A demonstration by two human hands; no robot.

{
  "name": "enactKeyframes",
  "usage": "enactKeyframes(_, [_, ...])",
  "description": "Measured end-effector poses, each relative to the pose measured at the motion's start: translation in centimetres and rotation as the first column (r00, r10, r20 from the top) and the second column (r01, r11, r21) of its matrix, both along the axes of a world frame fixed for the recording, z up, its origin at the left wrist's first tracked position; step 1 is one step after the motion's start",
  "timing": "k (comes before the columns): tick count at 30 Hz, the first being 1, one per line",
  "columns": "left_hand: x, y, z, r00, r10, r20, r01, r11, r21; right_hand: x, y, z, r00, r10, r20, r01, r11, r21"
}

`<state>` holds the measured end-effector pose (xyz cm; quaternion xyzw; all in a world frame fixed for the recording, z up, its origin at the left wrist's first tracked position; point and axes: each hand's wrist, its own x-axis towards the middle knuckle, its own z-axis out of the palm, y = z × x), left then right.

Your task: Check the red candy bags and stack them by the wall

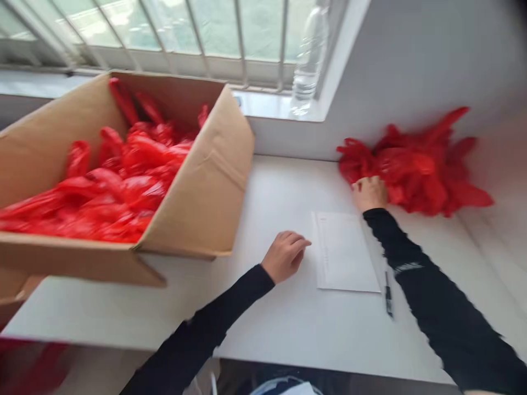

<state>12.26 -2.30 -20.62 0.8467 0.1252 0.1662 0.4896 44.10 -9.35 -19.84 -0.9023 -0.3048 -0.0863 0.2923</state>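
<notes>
My right hand (pixel 371 193) reaches to the near left edge of a pile of red plastic bags (pixel 420 170) by the wall. Its fingers are bent and closed on one red plastic bag (pixel 354 162) there; the fingertips are partly hidden. My left hand (pixel 286 255) is over the white table, just left of a white sheet of paper (pixel 346 252). Its fingers are loosely curled together, with nothing visible in them. A dark pen (pixel 388 296) lies right of the paper, beneath my right forearm.
A large open cardboard box (pixel 206 181) full of red plastic bags (pixel 123 181) stands at the left on the white table (pixel 284 323). On the sill of the barred window stands a clear plastic bottle (pixel 307 71). A wall bounds the table's far side.
</notes>
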Motion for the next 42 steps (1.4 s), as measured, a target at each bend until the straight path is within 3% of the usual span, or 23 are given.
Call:
enactKeyframes(2, [0.6, 0.9, 0.0, 0.994, 0.110, -0.024, -0.112, 0.986, -0.124, -0.9, -0.8, -0.1, 0.995, 0.099, 0.023, -0.099, 0.995, -0.003])
enactKeyframes(6, [2.0, 3.1, 0.1, 0.952, 0.302, -0.054, -0.301, 0.889, -0.345, -3.6, -2.8, -0.5, 0.937, 0.348, 0.029, -0.349, 0.937, 0.029])
enactKeyframes(8, [2.5, 3.4, 0.3, 0.940, 0.338, -0.050, -0.329, 0.856, -0.400, -5.2, -3.4, -0.9, 0.921, 0.388, 0.028, -0.388, 0.921, 0.032])
enactKeyframes(10, [2.8, 2.9, 0.4, 0.936, 0.349, -0.044, -0.336, 0.851, -0.404, -6.4, -3.2, -1.4, 0.943, 0.329, 0.041, -0.330, 0.943, 0.033])
enactKeyframes(13, [2.6, 1.8, 0.3, 0.929, 0.370, -0.025, -0.357, 0.876, -0.324, -6.9, -2.0, -1.9, 0.981, 0.192, 0.023, -0.193, 0.981, 0.027])
enactKeyframes(18, [0.7, 0.9, 1.6, 0.924, 0.378, 0.062, -0.370, 0.922, -0.118, -8.5, -1.9, 0.5, 0.962, 0.270, -0.047, -0.264, 0.960, 0.093])
enactKeyframes(24, [-2.4, 0.6, 4.4, 0.913, 0.373, 0.167, -0.403, 0.889, 0.217, -16.0, -6.8, 4.5, 0.820, 0.547, -0.169, -0.497, 0.827, 0.263])
enactKeyframes(28, [-3.1, 0.4, 4.3, 0.962, 0.239, 0.128, -0.271, 0.880, 0.391, -19.2, -9.7, 4.0, 0.676, 0.656, -0.336, -0.568, 0.754, 0.330])
enactKeyframes(30, [-3.2, 0.3, 4.0, 0.975, 0.196, 0.106, -0.223, 0.870, 0.441, -19.8, -10.6, 2.4, 0.647, 0.645, -0.407, -0.547, 0.764, 0.342])
enactKeyframes(34, [-4.0, -0.1, 3.4, 0.973, 0.202, 0.111, -0.230, 0.856, 0.464, -19.8, -12.0, -1.5, 0.691, 0.552, -0.466, -0.455, 0.834, 0.313])
enactKeyframes(36, [-4.7, -0.5, 3.5, 0.968, 0.218, 0.127, -0.252, 0.851, 0.460, -19.4, -12.2, -2.5, 0.711, 0.533, -0.459, -0.444, 0.846, 0.294])
enactKeyframes(38, [-5.4, -1.2, 3.7, 0.967, 0.220, 0.128, -0.255, 0.850, 0.460, -19.0, -12.0, -2.3, 0.749, 0.505, -0.428, -0.419, 0.862, 0.284])
enactKeyframes(42, [-6.5, -2.4, 4.6, 0.980, 0.187, 0.063, -0.195, 0.873, 0.447, -19.6, -11.2, 0.3, 0.828, 0.472, -0.302, -0.392, 0.873, 0.289])
